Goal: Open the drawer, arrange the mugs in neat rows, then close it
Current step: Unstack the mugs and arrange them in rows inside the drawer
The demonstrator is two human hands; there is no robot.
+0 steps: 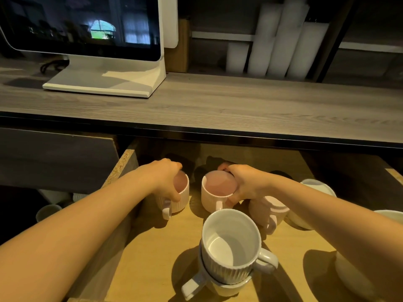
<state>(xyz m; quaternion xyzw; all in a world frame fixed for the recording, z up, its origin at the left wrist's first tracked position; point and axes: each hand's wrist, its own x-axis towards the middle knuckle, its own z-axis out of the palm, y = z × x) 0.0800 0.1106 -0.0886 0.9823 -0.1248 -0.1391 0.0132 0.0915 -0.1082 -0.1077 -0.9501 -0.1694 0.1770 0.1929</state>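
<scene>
Drawer [152,247] stands pulled out under the bench [218,101], wooden floor lit. Two pink ribbed mugs sit upright side by side near its back. Left hand [162,178] grips the left pink mug [181,200] over the rim, fingers clamped on it. Right hand [244,182] grips the right pink mug [214,194], fingers wrapped round its far rim. A third pink mug [269,211] sits just right of them. Nearer, two stacked white mugs [229,249]. Monitor [87,25] on the bench.

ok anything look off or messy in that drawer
Nothing is spilled or broken. The grey mug is stacked on another with handles pointing opposite ways, out of line with the pink mugs the left hand and right hand grip.
</scene>
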